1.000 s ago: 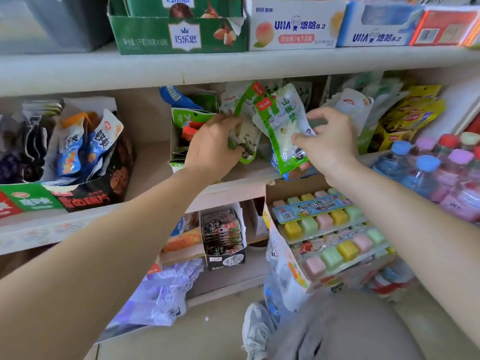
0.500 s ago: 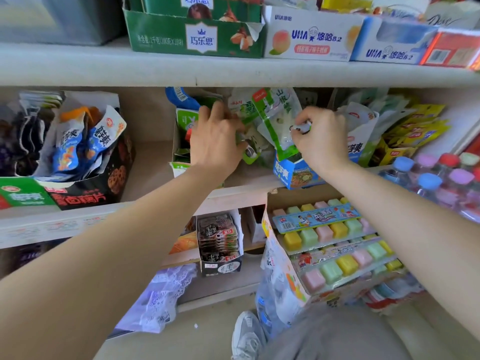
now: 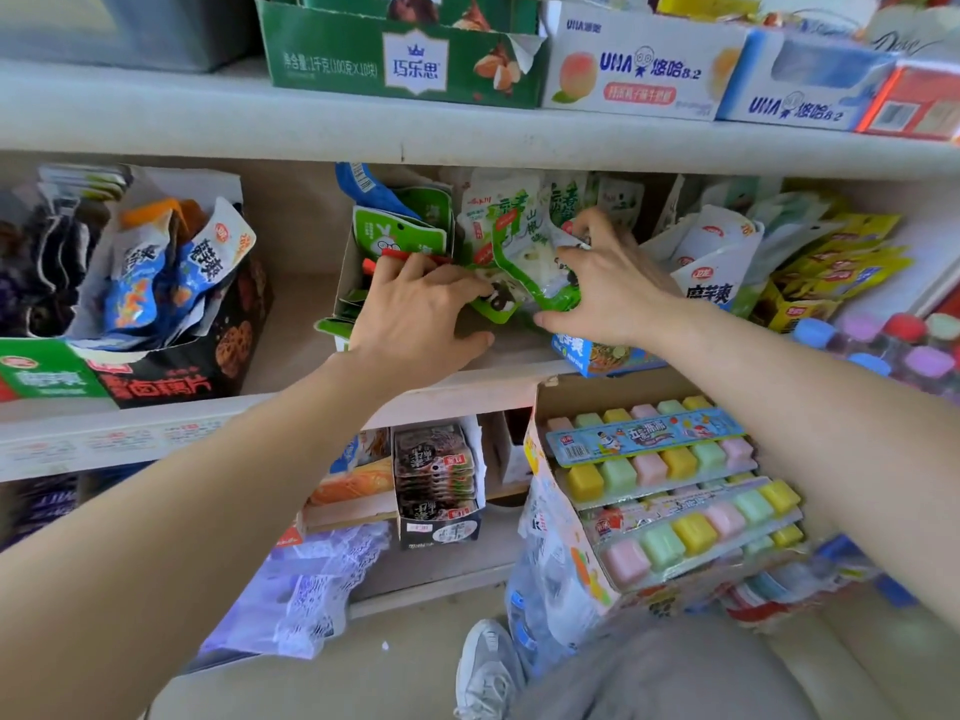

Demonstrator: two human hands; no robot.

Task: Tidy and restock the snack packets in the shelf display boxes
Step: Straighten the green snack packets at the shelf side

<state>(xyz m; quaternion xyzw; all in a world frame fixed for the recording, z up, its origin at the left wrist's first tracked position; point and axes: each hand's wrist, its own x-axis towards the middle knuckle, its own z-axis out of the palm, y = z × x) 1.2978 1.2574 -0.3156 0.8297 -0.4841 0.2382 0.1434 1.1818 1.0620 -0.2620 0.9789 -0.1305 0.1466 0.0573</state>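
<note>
While my left hand [image 3: 415, 309] and right hand [image 3: 608, 288] grip loose green packets [image 3: 524, 257] beside the white box [image 3: 353, 262], restocking looks half done.

Both hands [image 3: 421, 314] [image 3: 613, 293] grip green-and-white snack packets [image 3: 535, 262] on the middle shelf [image 3: 291, 330]

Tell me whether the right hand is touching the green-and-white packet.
Touching. The head view shows the right hand with fingers laid over the green-and-white packet, gripping it.
</note>
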